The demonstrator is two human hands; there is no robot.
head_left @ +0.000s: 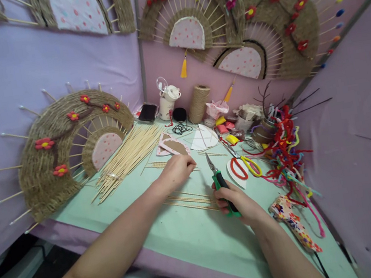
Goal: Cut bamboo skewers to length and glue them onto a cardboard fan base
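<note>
My left hand is over the middle of the table, its fingers closed and pointing down; what they hold, if anything, is hidden. Short bamboo sticks lie beside and partly under it. In my right hand is a pair of pruning shears with green and black handles, its blades pointing away from me. Between my wrists lie several longer thin sticks, their right ends near the fingers of my right hand. A large bundle of bamboo sticks rests to the left.
Scissors with red and yellow handles lie right of the shears. Beyond are pink-edged card pieces, a twine spool and colourful pipe cleaners. A flower-patterned glue gun lies at right. A woven fan leans at left.
</note>
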